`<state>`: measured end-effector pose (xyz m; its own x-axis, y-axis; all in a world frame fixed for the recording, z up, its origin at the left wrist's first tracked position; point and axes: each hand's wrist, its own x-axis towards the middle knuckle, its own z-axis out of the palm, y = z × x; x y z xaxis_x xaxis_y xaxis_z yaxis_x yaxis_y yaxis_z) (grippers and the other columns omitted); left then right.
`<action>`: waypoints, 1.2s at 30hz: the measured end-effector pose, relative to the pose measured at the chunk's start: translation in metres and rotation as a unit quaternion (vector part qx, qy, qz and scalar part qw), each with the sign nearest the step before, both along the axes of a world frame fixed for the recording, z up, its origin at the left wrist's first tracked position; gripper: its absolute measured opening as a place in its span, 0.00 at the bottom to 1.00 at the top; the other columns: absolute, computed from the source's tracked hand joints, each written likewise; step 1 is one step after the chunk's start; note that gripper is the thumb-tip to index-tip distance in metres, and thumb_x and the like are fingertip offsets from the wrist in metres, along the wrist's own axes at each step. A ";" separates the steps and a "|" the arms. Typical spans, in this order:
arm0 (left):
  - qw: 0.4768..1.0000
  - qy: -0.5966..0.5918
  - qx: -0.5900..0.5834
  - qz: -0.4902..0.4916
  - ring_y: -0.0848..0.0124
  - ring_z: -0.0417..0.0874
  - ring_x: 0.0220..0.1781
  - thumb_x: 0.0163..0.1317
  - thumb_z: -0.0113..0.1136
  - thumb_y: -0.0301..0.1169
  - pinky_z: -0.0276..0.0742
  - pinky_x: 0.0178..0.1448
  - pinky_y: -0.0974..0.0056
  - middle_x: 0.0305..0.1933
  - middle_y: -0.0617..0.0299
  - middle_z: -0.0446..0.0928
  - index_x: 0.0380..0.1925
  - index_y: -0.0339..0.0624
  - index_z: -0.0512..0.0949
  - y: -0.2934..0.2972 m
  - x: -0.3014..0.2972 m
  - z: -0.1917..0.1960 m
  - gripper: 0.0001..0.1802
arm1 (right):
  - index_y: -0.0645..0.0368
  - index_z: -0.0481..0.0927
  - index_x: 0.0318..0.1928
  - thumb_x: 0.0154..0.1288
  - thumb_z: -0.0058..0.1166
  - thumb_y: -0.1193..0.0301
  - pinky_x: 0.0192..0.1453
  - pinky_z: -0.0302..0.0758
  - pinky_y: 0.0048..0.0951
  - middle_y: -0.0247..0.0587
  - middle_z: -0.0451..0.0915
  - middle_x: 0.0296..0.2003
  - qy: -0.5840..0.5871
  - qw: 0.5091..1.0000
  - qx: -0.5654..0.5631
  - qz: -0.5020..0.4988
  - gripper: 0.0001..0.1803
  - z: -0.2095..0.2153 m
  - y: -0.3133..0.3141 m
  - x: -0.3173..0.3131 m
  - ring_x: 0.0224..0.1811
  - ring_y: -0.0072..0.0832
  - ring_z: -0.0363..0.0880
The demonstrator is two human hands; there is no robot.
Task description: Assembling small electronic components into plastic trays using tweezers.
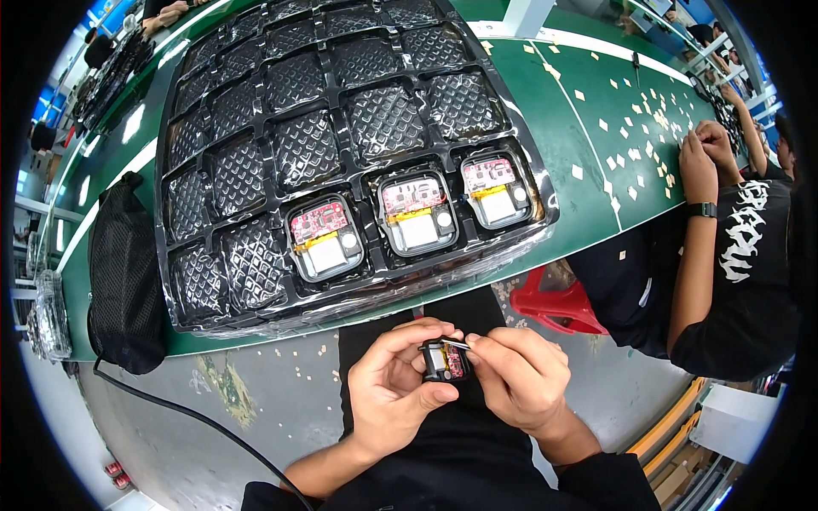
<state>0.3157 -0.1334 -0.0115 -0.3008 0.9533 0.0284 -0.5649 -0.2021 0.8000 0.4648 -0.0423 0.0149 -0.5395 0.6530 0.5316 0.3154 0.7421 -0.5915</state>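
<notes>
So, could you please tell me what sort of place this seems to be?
Probably an electronics assembly workshop: small devices with bare red circuit boards sit in a black tray, and a co-worker is at the green bench.

Bright light, white glare, fisheye-bent edges

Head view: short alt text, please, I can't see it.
The left hand holds a small open black-cased device while the right hand pinches a thin piece at its edge. Three similar devices sit in a black tray on a green table.
</notes>
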 end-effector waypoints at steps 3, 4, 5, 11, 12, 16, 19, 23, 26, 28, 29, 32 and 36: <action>1.000 -0.013 -0.009 -0.002 0.57 0.79 0.67 0.57 0.77 0.26 0.77 0.70 0.55 0.66 0.46 0.73 0.63 0.29 0.71 -0.001 0.000 0.000 0.35 | 0.64 0.87 0.40 0.49 0.73 0.83 0.25 0.75 0.28 0.40 0.81 0.32 0.002 1.000 -0.003 -0.002 0.15 0.000 0.001 0.001 0.23 0.31 0.80; 1.000 -0.014 -0.007 -0.001 0.57 0.79 0.67 0.57 0.77 0.26 0.78 0.70 0.55 0.66 0.46 0.73 0.63 0.29 0.71 0.000 -0.001 0.001 0.35 | 0.64 0.87 0.40 0.49 0.73 0.83 0.25 0.75 0.28 0.40 0.81 0.32 0.002 1.000 -0.003 -0.002 0.15 0.000 0.000 0.001 0.23 0.31 0.80; 1.000 -0.015 -0.004 0.001 0.57 0.79 0.67 0.57 0.77 0.26 0.78 0.70 0.55 0.66 0.46 0.73 0.63 0.29 0.71 0.001 -0.001 0.002 0.35 | 0.64 0.87 0.40 0.50 0.73 0.83 0.25 0.76 0.28 0.40 0.81 0.32 0.004 1.000 -0.005 -0.005 0.15 0.001 0.000 0.001 0.23 0.31 0.80; 1.000 0.002 0.012 -0.001 0.56 0.79 0.67 0.58 0.77 0.28 0.78 0.70 0.55 0.65 0.47 0.73 0.63 0.29 0.71 0.001 -0.001 0.000 0.36 | 0.64 0.87 0.40 0.50 0.73 0.82 0.26 0.75 0.28 0.39 0.82 0.32 0.000 1.000 -0.006 -0.007 0.15 0.002 0.000 0.002 0.23 0.30 0.80; 1.000 0.002 0.012 -0.001 0.56 0.79 0.67 0.58 0.77 0.28 0.78 0.70 0.55 0.65 0.47 0.73 0.63 0.29 0.71 0.001 -0.001 0.000 0.36 | 0.64 0.87 0.40 0.50 0.73 0.82 0.25 0.75 0.27 0.39 0.82 0.32 -0.002 1.000 -0.002 -0.007 0.15 0.002 0.001 0.002 0.23 0.30 0.80; 1.000 -0.018 -0.006 -0.005 0.56 0.79 0.67 0.58 0.77 0.28 0.77 0.70 0.54 0.65 0.47 0.73 0.63 0.28 0.70 -0.001 0.000 0.001 0.36 | 0.64 0.87 0.40 0.49 0.73 0.82 0.25 0.74 0.27 0.39 0.81 0.32 -0.004 1.000 0.001 -0.008 0.15 0.001 0.001 0.003 0.23 0.30 0.79; 1.000 -0.019 -0.014 -0.005 0.56 0.79 0.67 0.59 0.76 0.28 0.77 0.70 0.54 0.65 0.48 0.73 0.63 0.28 0.70 -0.001 0.001 0.003 0.35 | 0.64 0.87 0.40 0.49 0.73 0.82 0.25 0.74 0.27 0.38 0.81 0.32 -0.003 1.000 0.006 -0.007 0.15 0.000 0.000 0.003 0.22 0.30 0.79; 1.000 0.024 0.001 0.017 0.55 0.79 0.66 0.59 0.76 0.28 0.77 0.70 0.54 0.65 0.47 0.73 0.64 0.27 0.70 0.001 0.000 0.002 0.35 | 0.63 0.87 0.40 0.50 0.72 0.82 0.26 0.75 0.28 0.39 0.82 0.31 -0.015 1.000 0.006 -0.011 0.14 0.001 -0.001 0.004 0.23 0.31 0.80; 1.000 -0.011 -0.006 0.003 0.55 0.80 0.66 0.59 0.75 0.28 0.77 0.70 0.54 0.65 0.47 0.73 0.64 0.27 0.70 -0.001 0.001 0.001 0.35 | 0.63 0.86 0.39 0.52 0.71 0.82 0.28 0.77 0.28 0.41 0.82 0.30 -0.022 1.000 -0.005 -0.013 0.12 0.003 -0.002 0.004 0.25 0.33 0.81; 1.000 -0.010 -0.005 0.001 0.55 0.80 0.66 0.60 0.75 0.28 0.77 0.70 0.54 0.65 0.47 0.73 0.64 0.27 0.70 -0.002 0.000 0.001 0.35 | 0.63 0.86 0.39 0.52 0.71 0.82 0.27 0.77 0.28 0.41 0.82 0.30 -0.021 1.000 -0.007 -0.014 0.12 0.003 -0.001 0.003 0.24 0.33 0.81; 1.000 -0.010 -0.003 -0.001 0.55 0.80 0.66 0.60 0.75 0.28 0.77 0.70 0.54 0.65 0.47 0.74 0.64 0.27 0.71 -0.002 0.000 0.000 0.35 | 0.63 0.86 0.39 0.50 0.72 0.82 0.26 0.76 0.28 0.39 0.82 0.31 -0.016 1.000 -0.001 -0.012 0.14 0.002 -0.001 0.004 0.24 0.31 0.80; 1.000 -0.009 -0.002 -0.007 0.55 0.80 0.66 0.60 0.75 0.27 0.77 0.70 0.54 0.65 0.47 0.74 0.64 0.26 0.70 -0.002 -0.001 -0.001 0.35 | 0.63 0.86 0.40 0.49 0.73 0.82 0.25 0.75 0.28 0.38 0.81 0.32 -0.009 1.000 -0.003 -0.010 0.15 0.001 -0.002 0.004 0.24 0.31 0.80; 1.000 -0.011 -0.022 -0.010 0.55 0.79 0.66 0.60 0.75 0.28 0.77 0.71 0.54 0.65 0.47 0.74 0.65 0.26 0.69 -0.003 0.000 0.002 0.36 | 0.62 0.86 0.39 0.50 0.73 0.82 0.27 0.77 0.28 0.39 0.82 0.32 0.000 1.000 -0.030 -0.005 0.14 0.002 -0.001 0.004 0.25 0.32 0.82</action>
